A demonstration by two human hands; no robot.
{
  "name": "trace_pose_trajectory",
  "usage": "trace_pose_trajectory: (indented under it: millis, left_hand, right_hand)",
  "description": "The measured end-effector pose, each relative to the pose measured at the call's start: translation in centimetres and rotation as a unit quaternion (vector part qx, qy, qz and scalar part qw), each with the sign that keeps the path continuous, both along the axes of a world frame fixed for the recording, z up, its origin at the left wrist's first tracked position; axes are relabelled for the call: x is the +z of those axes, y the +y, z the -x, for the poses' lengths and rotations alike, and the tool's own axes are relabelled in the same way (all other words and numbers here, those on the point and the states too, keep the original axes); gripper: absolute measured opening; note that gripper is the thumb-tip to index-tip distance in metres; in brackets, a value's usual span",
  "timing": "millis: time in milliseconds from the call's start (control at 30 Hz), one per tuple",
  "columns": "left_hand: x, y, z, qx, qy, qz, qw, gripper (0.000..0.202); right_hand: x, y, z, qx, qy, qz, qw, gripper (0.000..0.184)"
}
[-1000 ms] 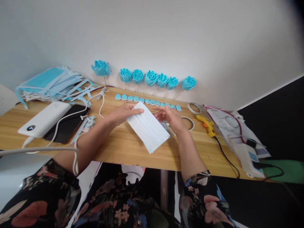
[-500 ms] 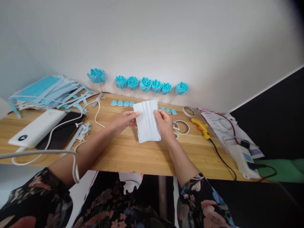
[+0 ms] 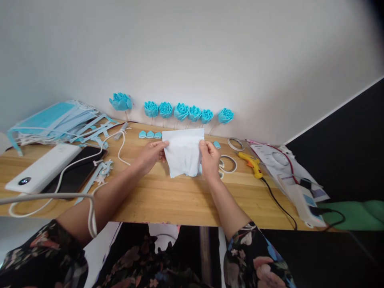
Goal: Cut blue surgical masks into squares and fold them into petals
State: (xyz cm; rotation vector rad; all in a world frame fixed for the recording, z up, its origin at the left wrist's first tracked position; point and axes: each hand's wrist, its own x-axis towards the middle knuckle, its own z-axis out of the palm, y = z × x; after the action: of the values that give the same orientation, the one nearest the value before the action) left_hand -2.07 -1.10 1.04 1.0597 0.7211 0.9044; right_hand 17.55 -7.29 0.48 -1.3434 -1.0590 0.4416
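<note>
A pleated face mask sheet [image 3: 183,152], its pale side toward me and its ear loops not visible, is stretched above the table. My left hand [image 3: 151,156] pinches its left edge between thumb and fingers. On the opposite edge, my right hand [image 3: 210,160] has the same kind of grip. Behind the sheet lies a row of small folded blue petals [image 3: 150,135], partly covered by it; another petal [image 3: 217,144] shows past my right hand. Several blue flowers on thin stems [image 3: 181,111] lean against the wall.
At left are a pile of blue masks [image 3: 51,120], a white power bank [image 3: 42,168], a dark phone [image 3: 75,168] and mask scraps [image 3: 103,172]. To the right lie tape rolls [image 3: 229,164], a yellow glue gun [image 3: 252,164] and a power strip [image 3: 306,204]. A white cable [image 3: 64,172] crosses the left side.
My hands have moved apart, and the sheet has spread wider as its pleats opened along the top. The view has shifted slightly.
</note>
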Motion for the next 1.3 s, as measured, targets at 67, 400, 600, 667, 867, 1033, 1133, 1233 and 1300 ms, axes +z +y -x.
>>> trace_pose_trajectory:
  millis: [67, 400, 600, 667, 867, 1033, 1133, 1233, 1300]
  left_hand:
    - [0.0, 0.0, -0.1, -0.002, 0.002, 0.005, 1.000, 0.044]
    - [-0.9, -0.6, -0.2, -0.042, 0.023, -0.028, 0.998, 0.035]
    - [-0.6, 0.3, -0.3, 0.091, -0.071, 0.031, 0.993, 0.044]
    - [-0.4, 0.5, -0.3, 0.116, -0.093, 0.043, 0.988, 0.044]
    - [-0.2, 0.2, -0.6, 0.088, -0.143, 0.038, 0.985, 0.043]
    - [-0.3, 0.2, -0.4, 0.064, -0.144, 0.037, 0.987, 0.032]
    - [-0.1, 0.6, -0.1, 0.074, -0.145, 0.013, 0.987, 0.032]
    - [-0.1, 0.8, 0.1, 0.081, -0.113, -0.012, 0.990, 0.035]
    - [-0.2, 0.8, 0.1, 0.095, -0.090, -0.018, 0.991, 0.036]
  right_hand:
    - [-0.2, 0.1, 0.0, 0.006, 0.003, -0.003, 1.000, 0.042]
    - [0.0, -0.2, 0.6, 0.076, 0.057, 0.029, 0.995, 0.039]
    - [0.5, -0.1, 0.9, 0.230, 0.182, 0.056, 0.954, 0.064]
    - [0.1, -0.1, 0.9, 0.242, 0.148, 0.057, 0.957, 0.060]
    - [-1.1, -0.2, 0.9, 0.134, 0.001, 0.075, 0.988, 0.043]
    - [-0.8, 0.0, 0.5, 0.053, 0.033, -0.006, 0.998, 0.040]
    - [-0.5, 0.2, 0.3, 0.048, 0.039, -0.006, 0.998, 0.037]
    - [-0.4, 0.2, 0.2, 0.045, 0.041, 0.005, 0.998, 0.034]
    - [-0.3, 0.2, 0.2, 0.040, 0.037, -0.005, 0.998, 0.033]
